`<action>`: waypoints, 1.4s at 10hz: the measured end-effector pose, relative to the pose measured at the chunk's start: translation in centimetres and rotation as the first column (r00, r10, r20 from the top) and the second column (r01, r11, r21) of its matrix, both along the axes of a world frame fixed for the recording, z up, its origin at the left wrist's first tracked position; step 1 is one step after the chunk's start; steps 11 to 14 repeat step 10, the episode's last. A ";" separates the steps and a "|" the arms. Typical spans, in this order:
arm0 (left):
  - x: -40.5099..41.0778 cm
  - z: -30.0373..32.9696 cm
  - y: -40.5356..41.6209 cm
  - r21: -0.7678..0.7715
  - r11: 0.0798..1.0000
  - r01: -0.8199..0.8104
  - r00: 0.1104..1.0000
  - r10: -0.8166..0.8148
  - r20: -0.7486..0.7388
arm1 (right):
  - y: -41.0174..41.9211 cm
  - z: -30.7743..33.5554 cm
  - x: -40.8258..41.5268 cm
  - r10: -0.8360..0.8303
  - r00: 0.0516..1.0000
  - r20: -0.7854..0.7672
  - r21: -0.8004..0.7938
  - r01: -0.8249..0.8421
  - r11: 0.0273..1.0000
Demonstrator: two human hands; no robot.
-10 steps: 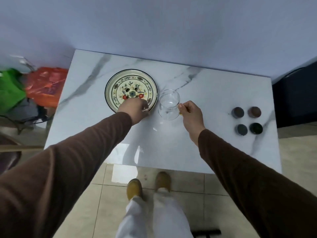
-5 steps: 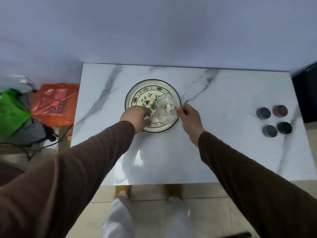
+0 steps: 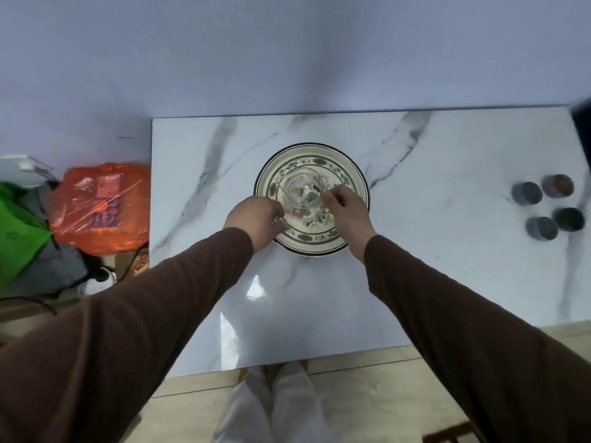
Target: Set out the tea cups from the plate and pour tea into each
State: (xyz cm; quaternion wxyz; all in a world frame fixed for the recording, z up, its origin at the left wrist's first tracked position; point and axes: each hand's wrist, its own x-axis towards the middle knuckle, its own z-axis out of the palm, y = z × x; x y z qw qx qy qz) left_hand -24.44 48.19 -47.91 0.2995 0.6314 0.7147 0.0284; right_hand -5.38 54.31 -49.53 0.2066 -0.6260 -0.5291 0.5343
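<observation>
While on plate, glass pitcher clamped by right hand grip.

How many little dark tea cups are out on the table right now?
4, clustered at the table's right end: back-left cup, back-right cup, front-left cup, front-right cup. None seems hidden.

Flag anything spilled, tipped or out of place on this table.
No spill shows. The glass pitcher sits on the plate, held by the right hand, and looks empty; the left hand is at the plate's rim. Four cups stand upright at the right; blur hides their contents.
</observation>
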 end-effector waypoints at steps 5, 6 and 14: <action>0.5 -0.8 1.1 0.009 0.999 0.032 0.999 -0.032 -0.005 | 0.9 -1.8 -0.8 -0.027 1.000 -0.012 0.009 0.027 1.000; 0.9 -0.8 1.3 -0.002 0.999 0.034 0.999 -0.034 -0.011 | 1.2 -1.8 -0.5 -0.016 1.000 -0.018 0.008 0.016 1.000; 2.2 0.2 0.6 -0.040 0.999 0.009 1.000 -0.009 -0.008 | 0.7 -0.3 1.8 0.076 0.973 0.218 -0.017 -0.074 0.997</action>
